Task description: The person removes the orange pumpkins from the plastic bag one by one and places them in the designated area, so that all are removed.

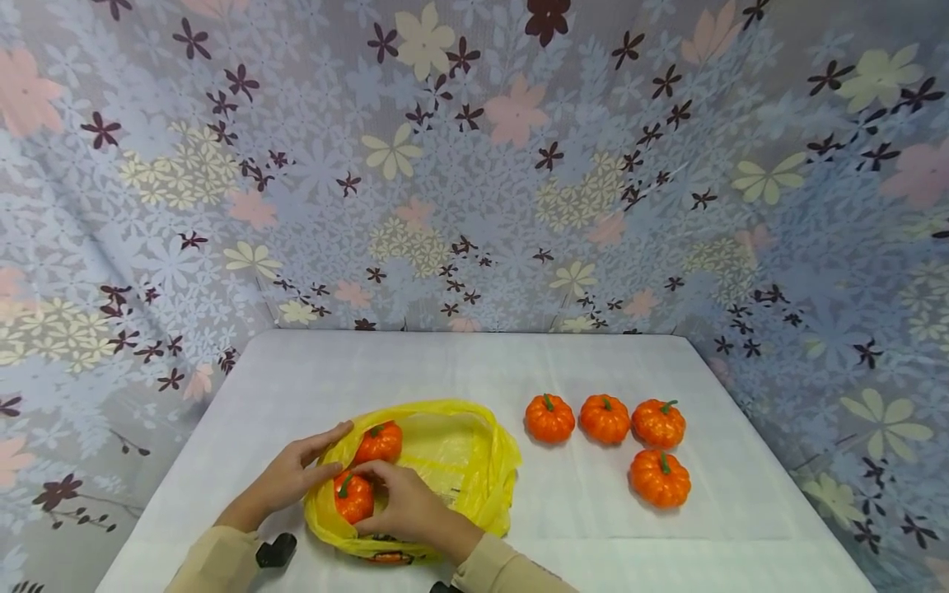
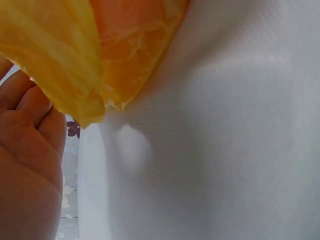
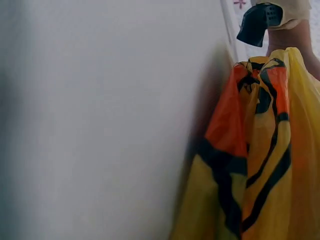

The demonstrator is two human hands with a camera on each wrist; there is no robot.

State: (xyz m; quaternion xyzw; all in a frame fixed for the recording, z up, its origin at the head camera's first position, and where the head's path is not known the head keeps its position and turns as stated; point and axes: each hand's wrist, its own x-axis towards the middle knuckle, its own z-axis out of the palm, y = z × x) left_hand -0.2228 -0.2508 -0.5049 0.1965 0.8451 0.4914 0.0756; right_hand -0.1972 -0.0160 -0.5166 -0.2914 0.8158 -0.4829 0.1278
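A yellow plastic bag [image 1: 493,441] lies on its side with its mouth spread wide, and printed orange and black shapes [image 3: 230,130] show on its outside in the right wrist view. My left hand [image 1: 285,478] holds the bag's left rim, fingertips and thumb at the edge. In the left wrist view, yellow film [image 2: 55,55] hides part of those fingers. My right hand [image 1: 415,504] reaches into the bag and grips a small orange pumpkin [image 1: 352,499] with a green stem between thumb and fingers. Just behind it, inside the bag, sits another pumpkin [image 1: 380,443].
Several more small pumpkins stand right of the bag: one [image 1: 549,419] nearest it, one [image 1: 605,419] beside that, others [image 1: 659,424] farther right. The white table [image 1: 741,511] ends at a flowered cloth backdrop [image 1: 474,206].
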